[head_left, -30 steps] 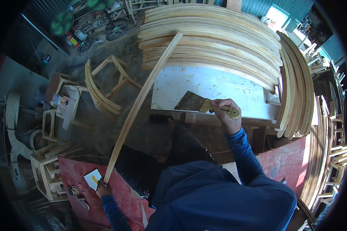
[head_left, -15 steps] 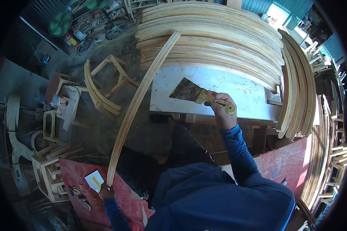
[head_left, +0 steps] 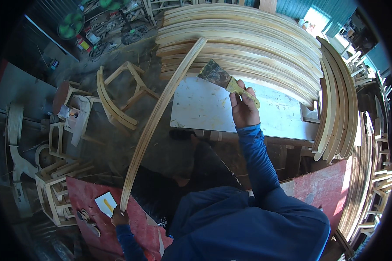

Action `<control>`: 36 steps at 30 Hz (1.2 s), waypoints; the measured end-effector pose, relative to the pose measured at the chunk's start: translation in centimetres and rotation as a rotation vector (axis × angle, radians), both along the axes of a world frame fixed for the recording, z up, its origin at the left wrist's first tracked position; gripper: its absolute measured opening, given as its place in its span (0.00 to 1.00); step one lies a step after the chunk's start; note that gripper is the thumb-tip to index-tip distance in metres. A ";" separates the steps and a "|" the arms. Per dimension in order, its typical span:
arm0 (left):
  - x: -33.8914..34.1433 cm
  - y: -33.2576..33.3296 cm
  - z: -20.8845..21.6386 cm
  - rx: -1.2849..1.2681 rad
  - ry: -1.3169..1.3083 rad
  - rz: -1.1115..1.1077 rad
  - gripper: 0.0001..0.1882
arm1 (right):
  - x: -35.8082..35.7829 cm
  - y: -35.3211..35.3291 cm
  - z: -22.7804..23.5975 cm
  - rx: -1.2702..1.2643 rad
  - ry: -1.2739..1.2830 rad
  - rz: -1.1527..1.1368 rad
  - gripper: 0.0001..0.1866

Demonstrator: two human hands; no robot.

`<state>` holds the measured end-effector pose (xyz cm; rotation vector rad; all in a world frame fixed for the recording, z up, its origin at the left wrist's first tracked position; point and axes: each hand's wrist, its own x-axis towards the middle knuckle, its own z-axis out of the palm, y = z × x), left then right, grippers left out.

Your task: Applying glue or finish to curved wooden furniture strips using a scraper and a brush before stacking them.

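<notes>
Over the white table (head_left: 196, 102): right hand (head_left: 246, 112) grips a scraper (head_left: 229, 84) by its handle.
Over the red board (head_left: 85, 191): left hand (head_left: 119, 216) grips a wood strip (head_left: 155, 114), lower end.
Wood strip: slants toward stacked boards (head_left: 248, 43), apart from scraper.

White marks (head_left: 163, 222) on dark trousers (head_left: 154, 191), perhaps lettering; unreadable.
</notes>
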<state>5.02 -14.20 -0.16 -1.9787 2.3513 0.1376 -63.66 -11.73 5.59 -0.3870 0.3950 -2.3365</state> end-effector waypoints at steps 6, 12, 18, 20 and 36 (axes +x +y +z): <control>0.0 0.3 -0.3 0.024 0.016 0.019 0.20 | -1.1 -1.6 -0.9 -0.022 -0.093 -0.030 0.07; 0.1 0.6 -0.5 0.065 0.014 0.054 0.19 | -0.6 -4.2 -0.3 -0.083 -0.053 -0.015 0.11; -0.3 0.9 0.0 0.038 0.041 0.050 0.20 | -0.3 -6.5 -0.3 -0.077 0.031 -0.012 0.11; -0.6 0.9 0.2 0.047 0.036 0.052 0.20 | -0.1 -6.8 -0.4 -0.071 0.036 -0.017 0.12; -0.4 1.3 -0.3 -0.013 0.076 0.039 0.19 | -2.5 -3.4 3.5 0.322 0.182 -0.062 0.16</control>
